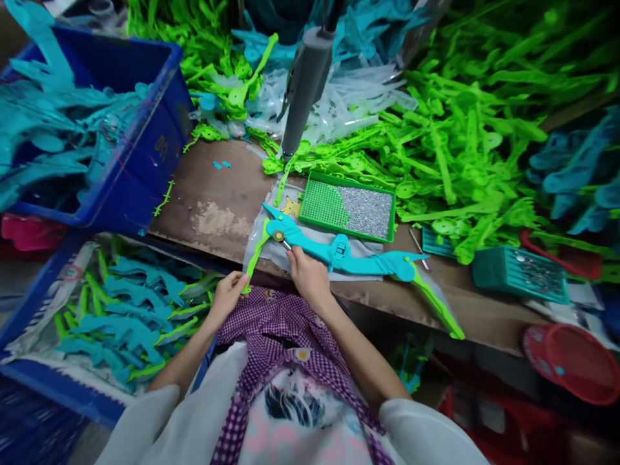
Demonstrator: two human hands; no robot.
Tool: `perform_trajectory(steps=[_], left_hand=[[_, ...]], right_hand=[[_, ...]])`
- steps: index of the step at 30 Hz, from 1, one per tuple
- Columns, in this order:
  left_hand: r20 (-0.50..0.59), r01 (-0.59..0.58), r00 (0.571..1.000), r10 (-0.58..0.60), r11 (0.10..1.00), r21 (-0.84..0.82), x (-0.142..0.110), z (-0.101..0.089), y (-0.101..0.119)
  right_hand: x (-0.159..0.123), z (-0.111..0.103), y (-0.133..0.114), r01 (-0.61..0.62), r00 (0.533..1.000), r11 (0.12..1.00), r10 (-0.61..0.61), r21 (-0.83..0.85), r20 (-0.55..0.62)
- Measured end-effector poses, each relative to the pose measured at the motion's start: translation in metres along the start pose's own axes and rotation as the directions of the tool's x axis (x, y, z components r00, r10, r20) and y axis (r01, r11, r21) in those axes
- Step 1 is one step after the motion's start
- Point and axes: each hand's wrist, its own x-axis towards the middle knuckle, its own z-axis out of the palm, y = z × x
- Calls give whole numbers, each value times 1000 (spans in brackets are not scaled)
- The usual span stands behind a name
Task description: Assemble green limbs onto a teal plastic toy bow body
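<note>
Right fingers: closed narrowly on a small metal pin (285, 245), its tip at the bow's round hub (278, 235).
Right hand (308, 276): rests on the bench edge, just below the bow's left half.
Left fingers: pinched on the lower end of the green limb (256, 257).
Left hand (227, 297): below and left of the bow, off the bench edge, above the checked apron (276, 336).
Green limb: runs up from the left hand to the hub, touching the bow there.
Bow (334, 252): turquoise, lies flat across the front of the bench (217, 200) on a clear sheet; a second green limb hangs from its right end over the edge.
Tray (346, 206): green, just behind the bow, partly filled with small silver parts.
Driver (305, 84): grey, hangs tilted behind the tray.
Green pile (460, 129): behind and right of the bow.
Blue crate (130, 129): well left of the bow, holding turquoise parts.
Lower bin (121, 316): left of the left hand, holding finished turquoise-and-green pieces.
Red basket (574, 361): far right of the bow, below the bench.
</note>
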Motion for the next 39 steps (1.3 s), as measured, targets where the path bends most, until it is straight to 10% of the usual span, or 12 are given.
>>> perform_trajectory(steps=[6,19,27,30,34,39], left_hand=[[-22,-4,1000,3,998,-69,8,0,3],[-12,-20,1000,20,998,-62,14,1,9],[63,10,998,13,938,-347,-18,3,68],[92,16,995,35,867,-499,-23,3,102],[105,-12,988,111,743,-669,-17,0,139],[-103,-341,937,333,818,-463,-1,12,162]], right_hand=[[1,-3,-3,110,986,993,-104,35,-131],[-12,9,-15,155,977,987,-158,32,140],[-13,-91,11,133,940,871,40,473,-338],[-37,-102,42,179,903,843,64,508,-425],[-89,-64,122,172,963,929,-89,329,-254],[-101,-17,200,24,981,991,-49,-129,-189]])
